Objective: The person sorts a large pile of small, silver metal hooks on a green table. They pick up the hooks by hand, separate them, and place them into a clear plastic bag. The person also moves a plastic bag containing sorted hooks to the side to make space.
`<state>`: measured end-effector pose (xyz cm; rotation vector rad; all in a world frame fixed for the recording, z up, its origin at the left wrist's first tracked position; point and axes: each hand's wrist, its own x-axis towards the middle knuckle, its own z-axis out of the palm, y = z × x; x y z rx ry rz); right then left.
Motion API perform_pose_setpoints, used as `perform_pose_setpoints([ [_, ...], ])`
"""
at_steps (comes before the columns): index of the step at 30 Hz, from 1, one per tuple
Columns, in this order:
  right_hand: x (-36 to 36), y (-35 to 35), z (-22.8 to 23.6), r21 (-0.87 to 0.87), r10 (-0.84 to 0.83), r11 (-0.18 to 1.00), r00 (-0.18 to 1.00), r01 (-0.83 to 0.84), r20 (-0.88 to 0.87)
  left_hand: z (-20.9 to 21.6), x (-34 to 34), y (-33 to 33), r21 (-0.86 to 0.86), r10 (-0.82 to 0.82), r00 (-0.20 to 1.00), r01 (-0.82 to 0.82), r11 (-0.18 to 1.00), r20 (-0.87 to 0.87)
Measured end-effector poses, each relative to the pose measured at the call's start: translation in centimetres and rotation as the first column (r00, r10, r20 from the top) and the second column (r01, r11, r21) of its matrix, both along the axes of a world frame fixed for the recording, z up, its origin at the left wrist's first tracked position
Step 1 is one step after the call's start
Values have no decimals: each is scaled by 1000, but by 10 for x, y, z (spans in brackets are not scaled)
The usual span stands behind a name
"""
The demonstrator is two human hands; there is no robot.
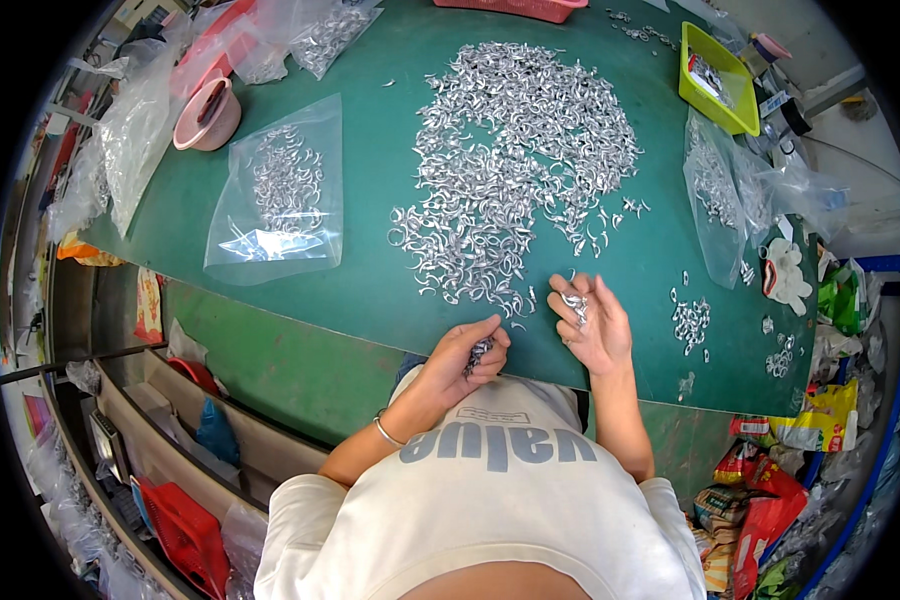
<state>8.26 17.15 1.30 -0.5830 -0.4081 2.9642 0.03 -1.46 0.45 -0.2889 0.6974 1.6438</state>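
A broad heap of small curved silvery metal pieces covers the middle of the green table. My left hand, with a bracelet at the wrist, is curled around several of these metal pieces near the table's front edge. To its right, my right hand is turned palm up with bent fingers, and a few metal pieces lie against them. Both hands are just below the near end of the heap. Exactly how many pieces each hand has is hidden by the fingers.
Left of the heap lies a clear plastic bag with metal pieces inside. A pink basket stands beyond it. At the right are a yellow-green basket, a filled bag, a white glove and a small pile of pieces.
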Motion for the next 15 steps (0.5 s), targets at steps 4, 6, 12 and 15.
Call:
perform_pose_setpoints([
  [4, -2, 7, -26, -256, -1, 965, 974, -59, -227, 1, 0, 0, 6, -1, 1000, 0, 1000, 12],
  [6, -4, 7, -25, -530, -74, 838, 935, -130, -346, 0, 0, 0, 15, -25, 999, 24, 1000, 24],
  [12, -19, -16, 9, -789, -217, 593, 976, 161, 36, -1, 4, 6, 50, -215, 973, 220, 974, -85],
  [15, -22, -27, 2, -744, -178, 643, 980, 183, 87, 6, 3, 8, 54, -276, 950, 286, 957, -148],
])
